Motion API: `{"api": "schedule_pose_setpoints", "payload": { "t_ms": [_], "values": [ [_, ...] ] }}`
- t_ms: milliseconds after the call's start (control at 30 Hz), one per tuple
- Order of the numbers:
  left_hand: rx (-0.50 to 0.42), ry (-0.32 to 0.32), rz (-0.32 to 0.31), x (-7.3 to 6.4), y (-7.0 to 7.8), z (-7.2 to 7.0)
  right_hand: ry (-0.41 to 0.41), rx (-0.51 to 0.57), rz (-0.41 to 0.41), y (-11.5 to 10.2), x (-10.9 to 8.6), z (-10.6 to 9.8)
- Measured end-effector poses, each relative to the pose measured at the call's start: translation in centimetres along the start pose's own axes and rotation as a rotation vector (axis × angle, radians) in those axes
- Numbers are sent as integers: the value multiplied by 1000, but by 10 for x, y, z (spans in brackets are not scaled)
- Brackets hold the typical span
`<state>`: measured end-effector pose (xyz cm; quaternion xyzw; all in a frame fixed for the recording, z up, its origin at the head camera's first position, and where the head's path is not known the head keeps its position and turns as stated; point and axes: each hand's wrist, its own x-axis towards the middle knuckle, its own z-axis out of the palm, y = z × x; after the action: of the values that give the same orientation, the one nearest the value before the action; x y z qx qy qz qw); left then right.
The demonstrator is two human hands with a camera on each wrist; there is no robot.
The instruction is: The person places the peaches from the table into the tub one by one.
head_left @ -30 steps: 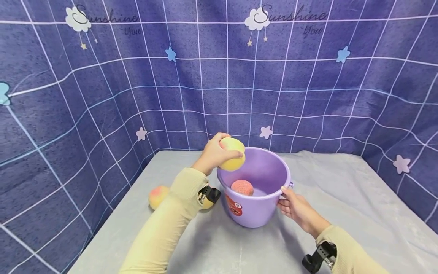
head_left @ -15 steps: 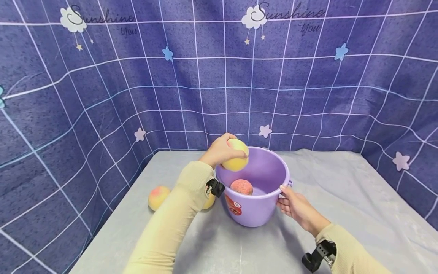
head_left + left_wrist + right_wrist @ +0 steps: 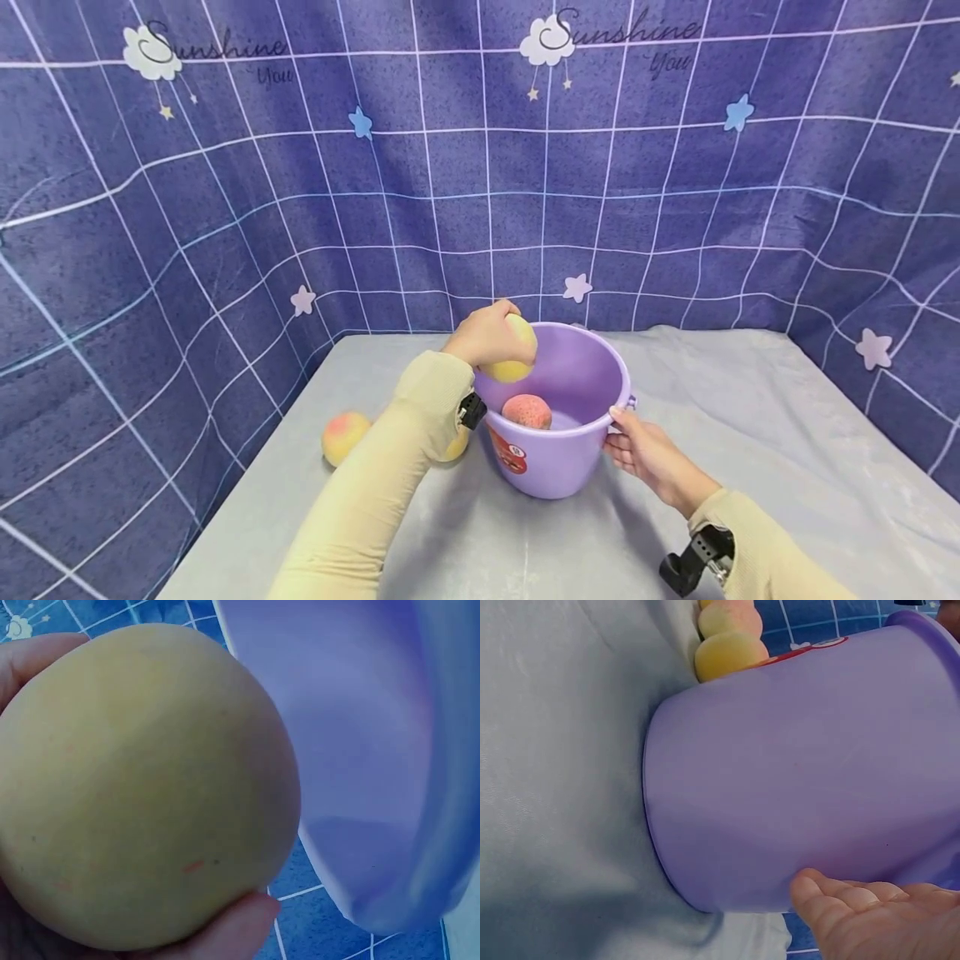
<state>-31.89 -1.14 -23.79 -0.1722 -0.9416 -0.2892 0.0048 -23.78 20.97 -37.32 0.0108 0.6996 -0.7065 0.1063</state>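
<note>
My left hand (image 3: 486, 336) grips a yellow peach (image 3: 513, 372) with fingers and thumb spread round it, at the left rim of a purple bucket (image 3: 555, 467). In the left wrist view the peach (image 3: 150, 787) fills much of the frame, beside the bucket's pale inner wall (image 3: 352, 750). On the bucket's right side my right hand (image 3: 651, 457) holds the rim, thumb on top and the other fingers curled below against the outer wall. A reddish, speckled round fruit (image 3: 527, 411) lies inside the bucket.
Left of the bucket, a yellow-pink peach (image 3: 345, 435) rests on the grey-covered table (image 3: 480, 542). Another peach (image 3: 454, 448) sits nearer the bucket, partly behind my left forearm. A blue checked curtain (image 3: 420, 167) encloses the back and sides.
My left hand moved slightly right with the peach, then dipped and turned, its back now covering more of the fruit. The right hand keeps its hold on the bucket rim.
</note>
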Motion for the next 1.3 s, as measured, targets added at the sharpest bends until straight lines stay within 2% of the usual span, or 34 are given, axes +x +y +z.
{"api": "schedule_pose_setpoints", "payload": {
  "t_ms": [500, 700, 900, 1300],
  "values": [
    [28, -27, -38, 15, -3, 4, 8, -5, -3, 0, 1, 1],
    [29, -50, -21, 21, -1, 8, 15, 1, -2, 0, 0, 2],
    [17, -69, -12, 23, 3, 12, 13, 6, -2, 0, -1, 2],
    [73, -69, -5, 23, 5, 13, 19, 9, -6, 0, -1, 1]
  ]
}}
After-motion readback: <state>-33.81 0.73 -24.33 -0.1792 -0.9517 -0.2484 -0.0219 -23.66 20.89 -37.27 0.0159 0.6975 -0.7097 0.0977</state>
